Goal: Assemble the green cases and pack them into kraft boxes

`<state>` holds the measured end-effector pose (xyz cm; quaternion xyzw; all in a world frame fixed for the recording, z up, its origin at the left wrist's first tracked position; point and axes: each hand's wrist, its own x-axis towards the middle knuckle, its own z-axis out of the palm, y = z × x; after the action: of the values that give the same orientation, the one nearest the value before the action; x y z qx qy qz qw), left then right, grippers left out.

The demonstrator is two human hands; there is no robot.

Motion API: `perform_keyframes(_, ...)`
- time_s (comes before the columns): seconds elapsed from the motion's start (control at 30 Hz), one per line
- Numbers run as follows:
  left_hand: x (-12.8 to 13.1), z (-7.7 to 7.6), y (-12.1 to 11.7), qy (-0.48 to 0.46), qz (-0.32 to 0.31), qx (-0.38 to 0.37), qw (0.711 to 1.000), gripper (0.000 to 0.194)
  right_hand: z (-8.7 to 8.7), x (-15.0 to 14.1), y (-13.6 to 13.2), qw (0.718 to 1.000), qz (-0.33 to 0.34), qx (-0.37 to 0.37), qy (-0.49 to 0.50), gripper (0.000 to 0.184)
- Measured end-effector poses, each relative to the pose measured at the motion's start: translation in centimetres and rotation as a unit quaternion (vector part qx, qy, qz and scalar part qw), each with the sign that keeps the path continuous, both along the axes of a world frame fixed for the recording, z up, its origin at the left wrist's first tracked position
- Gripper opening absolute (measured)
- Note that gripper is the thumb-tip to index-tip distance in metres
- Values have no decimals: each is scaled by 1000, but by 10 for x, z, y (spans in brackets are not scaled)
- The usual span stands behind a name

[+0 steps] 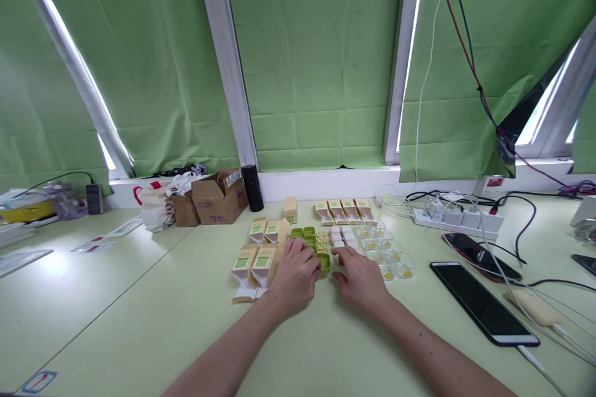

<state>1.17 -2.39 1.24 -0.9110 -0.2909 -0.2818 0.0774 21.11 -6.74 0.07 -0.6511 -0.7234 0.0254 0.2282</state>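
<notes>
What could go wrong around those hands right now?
The left hand is right beside the tan cartons, so a sideways move might knock one. The right hand sits close to the clear cups and could jostle them. Pale blocks near its fingertips might shift too.

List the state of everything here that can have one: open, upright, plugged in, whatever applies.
Left hand: fingers curled, grip unclear
Right hand: fingers bent, grip unclear
Near green container: open on top
Front tan cartons: flaps open
Cardboard box: flaps open
Black cylinder: upright
White-edged phone: screen dark, cable plugged in
Power strip: plugs inserted
Green blinds: down
</notes>
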Motion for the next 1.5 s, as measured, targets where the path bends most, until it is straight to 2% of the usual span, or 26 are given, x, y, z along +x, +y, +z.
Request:
perform_keyframes(0.27,3,-3,-3,-28,-13,29,999,22,-3,1,1,998,20,37,52,44)
perform_keyframes(0.5,4,-5,-5,-56,-21,46,997,16,-6,2,3,993,39,63,95,35)
perform_keyframes(0.67,1,0,-5,-107,9,22,994,17,-4,3,3,989,27,87,118,35)
perform_keyframes(0.8,0,-1,-2,-143,29,-5,989,27,-8,5,5,984,33,112,136,35)
perform_keyframes(1.03,2,-7,2,-179,3,-92,980,46,-10,5,6,969,53,138,200,36)
perform_keyframes(1.27,3,-10,5,-192,-29,-117,974,45,-12,5,8,960,74,144,229,37)
perform_keyframes(1.5,4,-9,6,-206,-35,-133,969,40,-11,4,6,958,82,142,236,37)
